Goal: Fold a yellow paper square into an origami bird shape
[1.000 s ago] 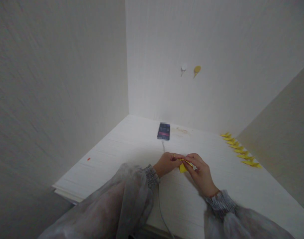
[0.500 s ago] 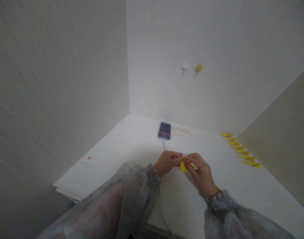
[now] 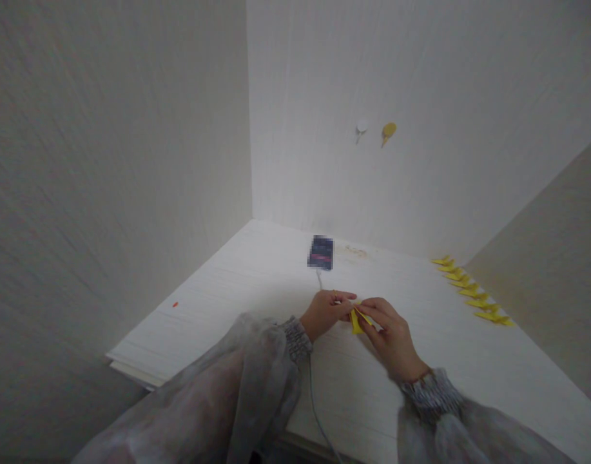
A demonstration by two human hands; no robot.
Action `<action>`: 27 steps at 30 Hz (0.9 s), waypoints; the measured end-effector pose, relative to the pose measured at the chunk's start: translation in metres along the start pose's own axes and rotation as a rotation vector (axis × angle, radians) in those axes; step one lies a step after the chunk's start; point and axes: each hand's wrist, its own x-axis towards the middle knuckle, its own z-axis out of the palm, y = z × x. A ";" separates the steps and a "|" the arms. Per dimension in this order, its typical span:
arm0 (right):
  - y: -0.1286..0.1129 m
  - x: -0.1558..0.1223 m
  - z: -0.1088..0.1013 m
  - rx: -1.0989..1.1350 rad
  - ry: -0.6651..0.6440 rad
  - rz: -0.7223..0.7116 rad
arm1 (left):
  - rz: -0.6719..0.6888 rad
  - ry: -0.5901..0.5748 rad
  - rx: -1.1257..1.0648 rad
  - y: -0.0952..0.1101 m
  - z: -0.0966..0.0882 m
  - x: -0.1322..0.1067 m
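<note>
Between my two hands is a small piece of folded yellow paper, held just above the white table. My left hand pinches its left side; a ring shows on one finger. On the other side, my right hand grips the paper's upper right edge between thumb and fingers. Part of the paper hides behind the fingertips. Along the table's right edge lies a row of several folded yellow paper pieces with pointed ends.
A phone-like device, its screen blurred, lies near the back wall, with a pale cable running toward the front edge. A small orange scrap is at left. White hook and yellow hook are on the back wall.
The yellow paper has shifted slightly in my fingers and shows a narrower lower part. Both hands stay in nearly the same place, and the view has moved a little.
</note>
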 end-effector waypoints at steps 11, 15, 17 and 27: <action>0.003 -0.005 -0.001 -0.246 0.054 -0.096 | 0.044 0.023 -0.113 0.001 0.000 0.000; 0.002 -0.002 -0.002 -0.345 0.005 -0.135 | 0.041 -0.012 -0.117 -0.003 0.000 0.002; 0.001 0.000 -0.002 -0.372 -0.028 -0.152 | 0.042 -0.030 -0.098 -0.003 0.000 0.002; -0.003 0.002 -0.001 -0.420 -0.066 -0.188 | 0.025 -0.007 -0.050 -0.004 0.000 0.002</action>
